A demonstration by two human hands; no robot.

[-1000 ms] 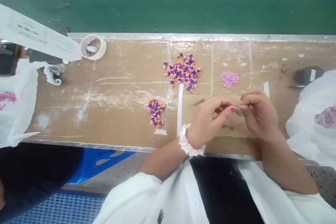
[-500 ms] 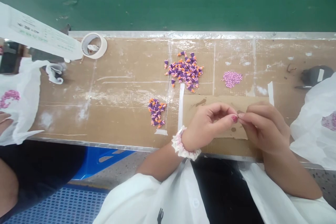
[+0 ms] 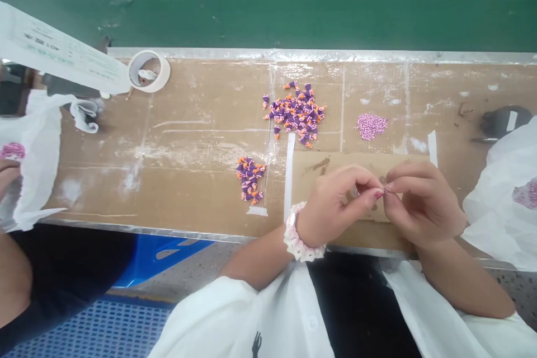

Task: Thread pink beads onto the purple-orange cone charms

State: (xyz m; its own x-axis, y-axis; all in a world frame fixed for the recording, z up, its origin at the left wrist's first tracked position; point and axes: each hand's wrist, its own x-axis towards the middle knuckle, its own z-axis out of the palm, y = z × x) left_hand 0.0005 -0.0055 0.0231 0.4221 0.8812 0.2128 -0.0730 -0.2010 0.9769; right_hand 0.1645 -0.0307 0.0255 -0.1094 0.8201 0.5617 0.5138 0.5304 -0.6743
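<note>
My left hand (image 3: 342, 201) and my right hand (image 3: 422, 201) meet fingertip to fingertip above a taped-down piece of cardboard (image 3: 306, 179). Each is closed in a pinch, and whatever sits between the fingertips is too small to name. Beyond them lies a heap of tiny pink beads (image 3: 371, 126). To the left of the beads is a larger pile of small purple-and-orange figures (image 3: 297, 113). A smaller group of the same figures (image 3: 250, 180) lies left of my left hand.
A roll of white tape (image 3: 163, 75) stands at the back left beside a white box (image 3: 71, 59). White plastic bags lie at the left (image 3: 42, 162) and right (image 3: 499, 201). Another person's hand (image 3: 7, 173) touches the left bag. A dark object (image 3: 503, 122) rests at the right.
My hands have shifted slightly, with both still pinching at the fingertips; the left wrist moved a little right. At the far left, the other person's hand moved up on the bag.
</note>
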